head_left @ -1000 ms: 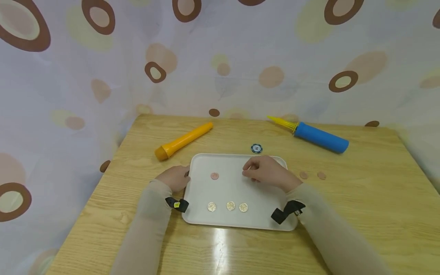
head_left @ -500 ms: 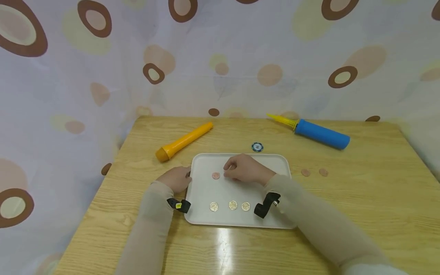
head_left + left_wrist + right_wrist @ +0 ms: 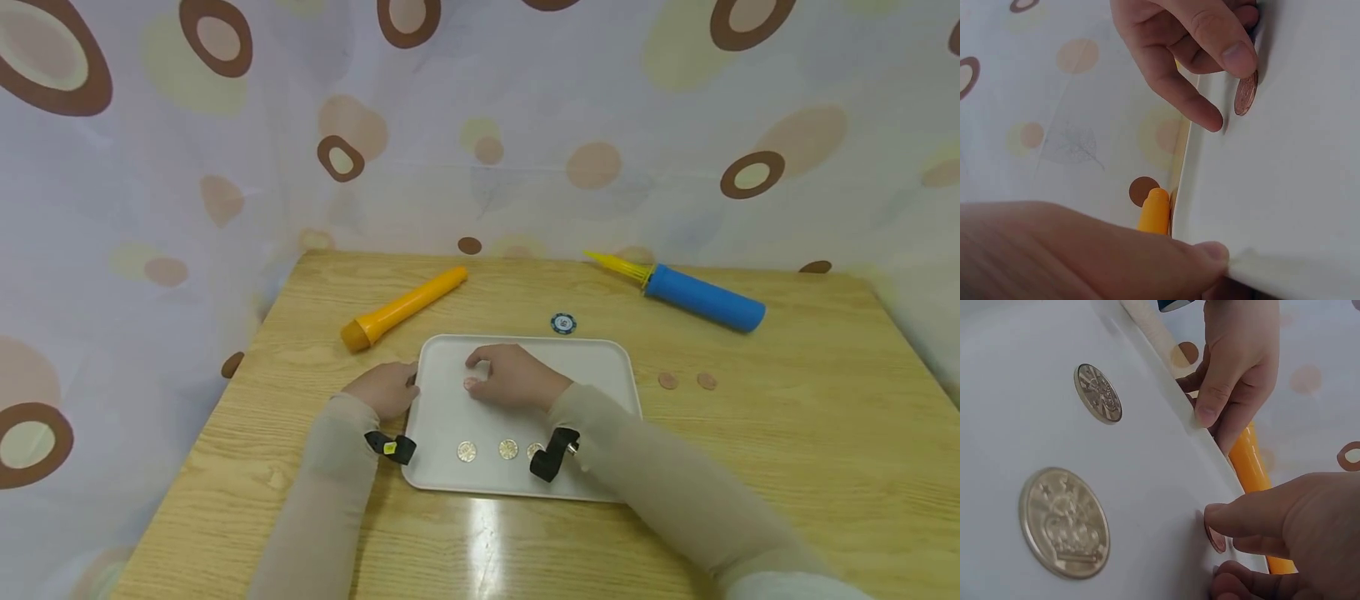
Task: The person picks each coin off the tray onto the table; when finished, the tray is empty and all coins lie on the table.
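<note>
A white tray (image 3: 442, 417) lies on the wooden table. My left hand (image 3: 381, 390) grips its left rim, with the thumb (image 3: 1210, 256) over the edge in the left wrist view. On the tray, my right hand (image 3: 517, 377) is at a copper-coloured coin (image 3: 1245, 95). The right thumb (image 3: 1238, 59) touches or covers the coin's edge, while the index finger (image 3: 1200, 112) is spread apart from it. Nearer the front rim lie gold-coloured coins: a left one (image 3: 467, 452), a middle one (image 3: 508, 449) and a right one (image 3: 534, 450), partly hidden by the wrist camera.
Behind the tray lies a dark poker chip (image 3: 563, 323). An orange microphone-shaped tube (image 3: 405, 308) is at the back left, and a blue hand pump (image 3: 705, 298) with a yellow nozzle at the back right. Two copper-coloured coins (image 3: 667, 381) lie right of the tray.
My right hand has moved left across the tray to the copper-coloured coin, its thumb and index finger spreading wider. My left hand has stayed on the tray's left rim.
</note>
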The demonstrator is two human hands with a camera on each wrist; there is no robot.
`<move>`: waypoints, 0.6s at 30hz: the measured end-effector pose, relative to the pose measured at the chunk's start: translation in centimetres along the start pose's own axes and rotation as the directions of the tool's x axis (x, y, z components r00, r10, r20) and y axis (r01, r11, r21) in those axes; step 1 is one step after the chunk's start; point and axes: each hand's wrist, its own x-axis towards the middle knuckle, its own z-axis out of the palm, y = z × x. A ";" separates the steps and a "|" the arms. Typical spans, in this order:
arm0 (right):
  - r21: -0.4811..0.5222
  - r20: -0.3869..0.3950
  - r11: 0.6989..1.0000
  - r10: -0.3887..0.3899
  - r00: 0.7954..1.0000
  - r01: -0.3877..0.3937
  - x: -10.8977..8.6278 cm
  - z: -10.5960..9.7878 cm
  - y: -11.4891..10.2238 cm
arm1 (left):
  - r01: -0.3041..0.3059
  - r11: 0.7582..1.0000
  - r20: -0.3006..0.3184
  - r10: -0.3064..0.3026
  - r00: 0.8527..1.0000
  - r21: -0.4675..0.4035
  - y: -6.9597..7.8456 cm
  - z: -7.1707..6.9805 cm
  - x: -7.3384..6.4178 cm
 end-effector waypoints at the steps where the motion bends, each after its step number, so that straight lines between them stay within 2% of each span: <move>1: -0.012 -0.001 1.000 -0.002 1.000 0.002 0.0 0.1 -0.1 | -0.003 1.000 -0.001 0.003 1.000 0.001 0.0 0.0 0.0; 10: -0.088 -0.012 0.996 -0.010 1.000 0.009 0.0 0.1 -0.7 | -0.016 1.000 -0.008 0.016 1.000 0.009 0.0 0.0 0.0; 18: -0.060 -0.023 0.998 0.004 1.000 -0.006 -0.2 0.1 -0.6 | 0.002 1.000 0.007 -0.002 1.000 0.013 0.0 0.0 0.0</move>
